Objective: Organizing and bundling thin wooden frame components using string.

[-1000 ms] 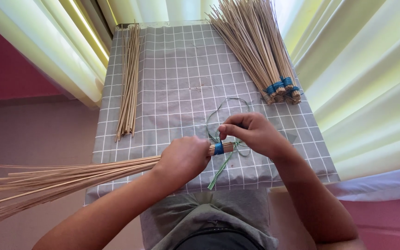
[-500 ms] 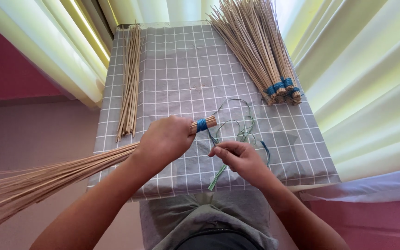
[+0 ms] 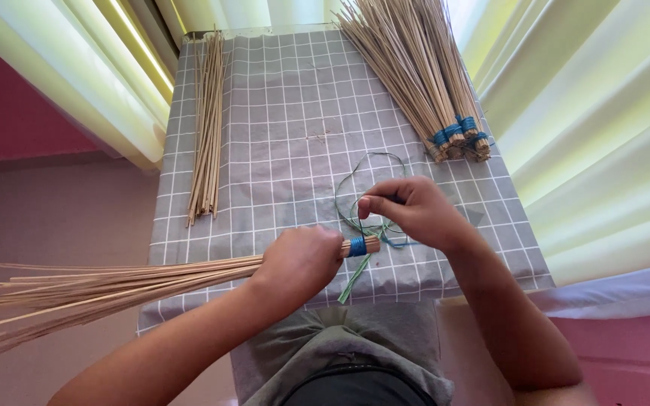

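Since half a second ago, your left hand (image 3: 299, 259) has lowered the stick bundle (image 3: 114, 282) toward the near edge of the tabletop (image 3: 280, 113), and your right hand (image 3: 411, 210) has risen from the near edge to meet the bundle's bound end. That end, wrapped in blue cord (image 3: 357, 246), now lies just past your left knuckles, near the middle of the near edge; the long loose ends fan out beyond the left edge.

Your left fingers are closed round the bundle just behind the wrap. Your right fingers are pinched narrow on the green string (image 3: 370, 180), whose loop lies on the checked cloth above them, with a tail running down over the near edge.

To bind well, keep the left grip firm and close to the wrap so the sticks cannot spread. Hold the string taut while you lead it round, and lay each turn touching the last.

A flat row of loose sticks (image 3: 206, 128) lies along the left edge. Finished bundles (image 3: 423, 83) with blue wraps rest at the far right corner.
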